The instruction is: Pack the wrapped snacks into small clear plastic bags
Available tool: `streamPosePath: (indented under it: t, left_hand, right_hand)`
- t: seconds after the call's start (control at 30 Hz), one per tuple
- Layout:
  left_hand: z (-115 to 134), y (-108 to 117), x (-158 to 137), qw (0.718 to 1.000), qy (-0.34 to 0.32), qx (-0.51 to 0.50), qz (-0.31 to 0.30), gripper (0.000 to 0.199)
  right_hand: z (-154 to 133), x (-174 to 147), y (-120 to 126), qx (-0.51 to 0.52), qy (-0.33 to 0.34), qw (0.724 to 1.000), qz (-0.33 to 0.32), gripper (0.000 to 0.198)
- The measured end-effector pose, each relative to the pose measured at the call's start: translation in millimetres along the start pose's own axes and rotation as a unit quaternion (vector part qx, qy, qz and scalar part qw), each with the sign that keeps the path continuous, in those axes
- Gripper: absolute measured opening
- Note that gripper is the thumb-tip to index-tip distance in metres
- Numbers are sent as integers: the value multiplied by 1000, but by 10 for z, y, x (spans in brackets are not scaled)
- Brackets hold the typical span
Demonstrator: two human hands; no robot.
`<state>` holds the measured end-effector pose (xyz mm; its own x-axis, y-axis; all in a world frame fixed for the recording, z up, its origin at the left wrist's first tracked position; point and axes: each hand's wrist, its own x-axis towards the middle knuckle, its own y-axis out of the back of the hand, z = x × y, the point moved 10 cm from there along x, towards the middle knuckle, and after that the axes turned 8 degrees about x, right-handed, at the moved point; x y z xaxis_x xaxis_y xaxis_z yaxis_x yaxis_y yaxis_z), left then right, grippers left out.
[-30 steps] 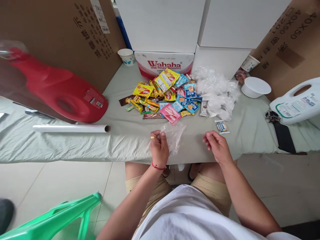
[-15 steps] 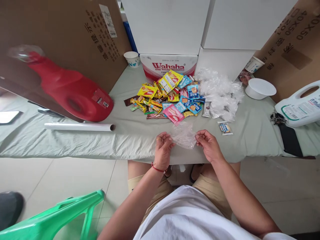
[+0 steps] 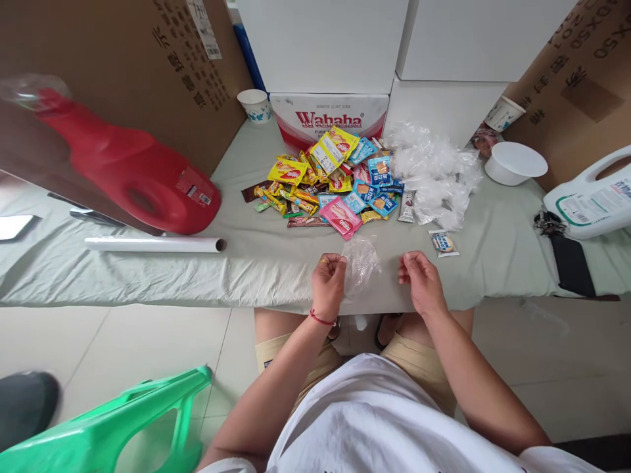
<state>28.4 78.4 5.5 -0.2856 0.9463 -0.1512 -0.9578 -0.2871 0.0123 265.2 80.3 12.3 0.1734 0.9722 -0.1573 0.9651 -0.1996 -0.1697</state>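
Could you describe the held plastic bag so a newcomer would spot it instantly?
On the green-clothed table, find the colourful heap of snack packets. Between its pink packet and the table's near edge is a crumpled clear bag. Unlike the bunched clear plastic right of the heap, this one is pinched in the left hand.

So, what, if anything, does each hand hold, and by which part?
Left hand: a clear plastic bag, pinched at its left edge. Right hand: apparently nothing.
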Motion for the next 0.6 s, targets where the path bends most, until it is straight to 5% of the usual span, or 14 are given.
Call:
streamPosePath:
  t: [0.1, 0.17, 0.37, 0.5, 0.6]
  left_hand:
    - [80, -91, -101, 998, -63, 29, -4, 31]
    - [76, -82, -109, 997, -74, 35, -4, 33]
    - [-65, 414, 182, 999, -4, -9, 42, 42]
    - [-97, 579, 361, 999, 19, -34, 38, 39]
    - [-119, 541, 416, 998, 20, -49, 27, 36]
  right_hand:
    - [74, -114, -384, -20, -22, 994, -104, 49]
    - [55, -99, -450, -33, -11, 994, -102, 45]
    - [-120, 225, 190, 57, -70, 996, -24, 45]
    - [-164, 391, 565, -17, -119, 990, -69, 46]
    - [-202, 510, 720, -148, -88, 983, -60, 43]
